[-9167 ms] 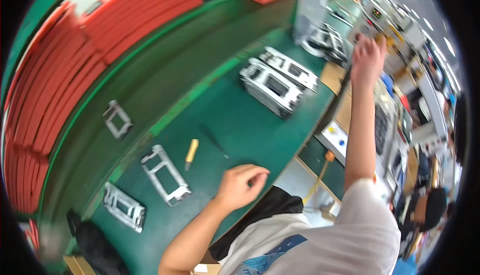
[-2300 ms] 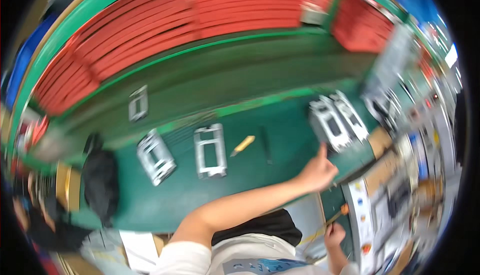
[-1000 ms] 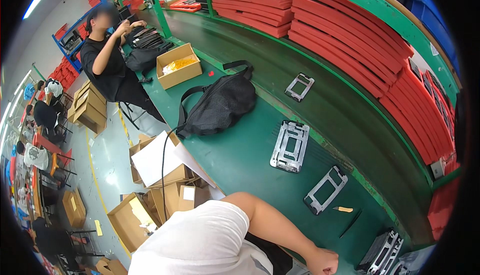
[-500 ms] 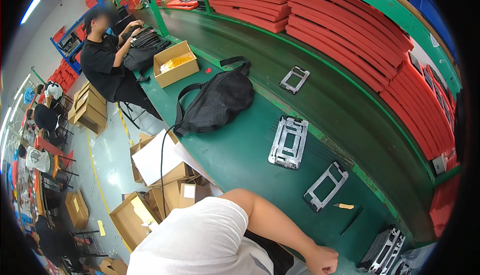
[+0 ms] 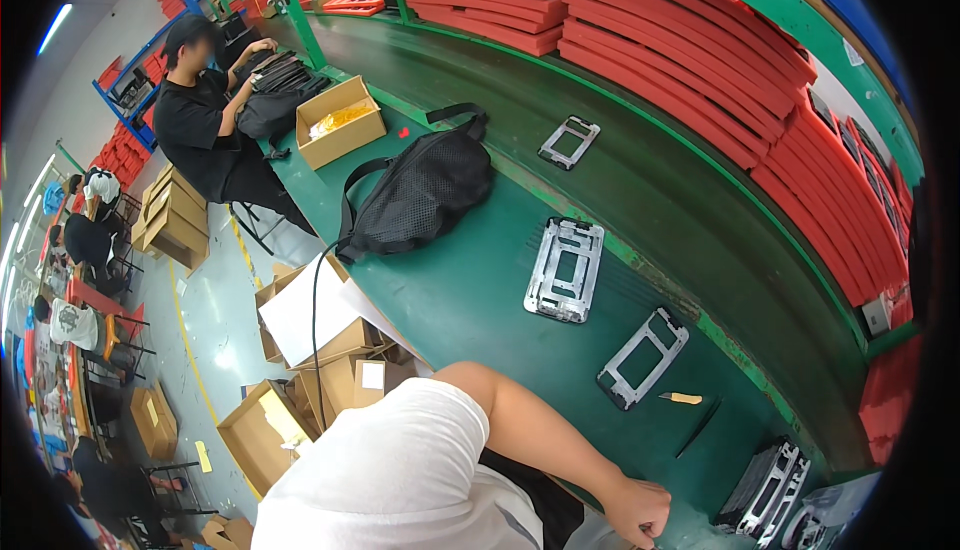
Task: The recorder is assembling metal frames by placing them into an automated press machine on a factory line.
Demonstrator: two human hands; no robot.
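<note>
Open brown cardboard boxes (image 5: pixel 300 370) are crowding the floor beside the green bench (image 5: pixel 480 300). The left hand (image 5: pixel 640 512) is resting near its front edge, fingers curling together into a fist, holding nothing I can tell.

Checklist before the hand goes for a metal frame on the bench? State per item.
1. Left hand free: cannot tell. It is closed in a fist at the table edge, and anything inside is hidden.
2. Right hand in sight: not ok, out of the picture.
3. Nearest frame accessible: ok. It lies flat, apart from the second frame.
4. Yellow-handled tool clear of the nearest frame: ok, beside it, not touching.
5. Black bag off the frames: ok, apart from both.
6. Frame stack steady: cannot tell, too distorted at the picture's rim.
</note>
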